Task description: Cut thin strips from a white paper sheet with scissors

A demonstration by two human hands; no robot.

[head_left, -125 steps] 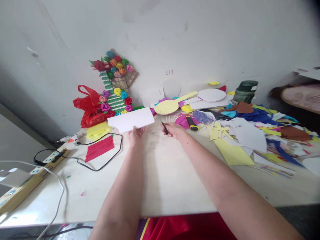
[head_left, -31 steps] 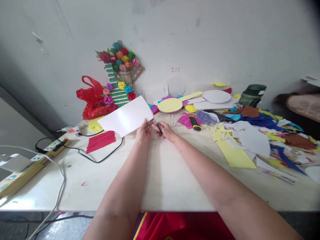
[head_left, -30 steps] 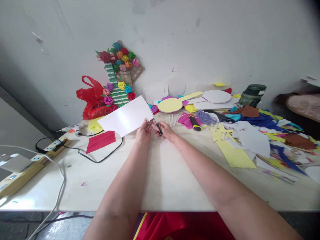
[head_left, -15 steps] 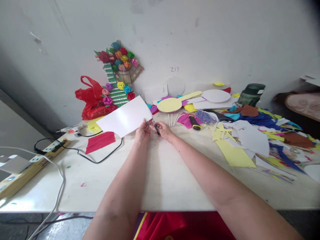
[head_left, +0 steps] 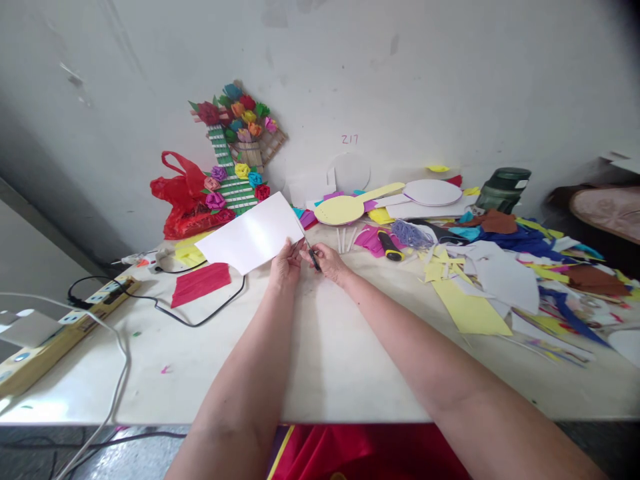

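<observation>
1. Your left hand (head_left: pixel 286 265) pinches the white card (head_left: pixel 250 233) near its lower right corner, thumb on top and the other fingers mostly hidden beneath. The card appears tilted above the counter (head_left: pixel 350 360), in front of the flower craft (head_left: pixel 233 163).
2. Your right hand (head_left: pixel 327 261) curls its fingers around the black handle of what look like scissors (head_left: pixel 314 259); the blades meet the card's right edge. You cannot tell from here how wide they are parted.
3. The step looks like trimming along that edge. For a clean line, hold the card taut and turn it toward the blades rather than twisting your wrist.
4. Your left fingers sit just beside the cutting line, so slide them inward before each snip.
5. The card's far end is unsupported and may sag or flutter; short, even cuts should help.
6. Mind the red sheet (head_left: pixel 201 285) and black cable (head_left: pixel 227 312) near the card's lower left side.
</observation>
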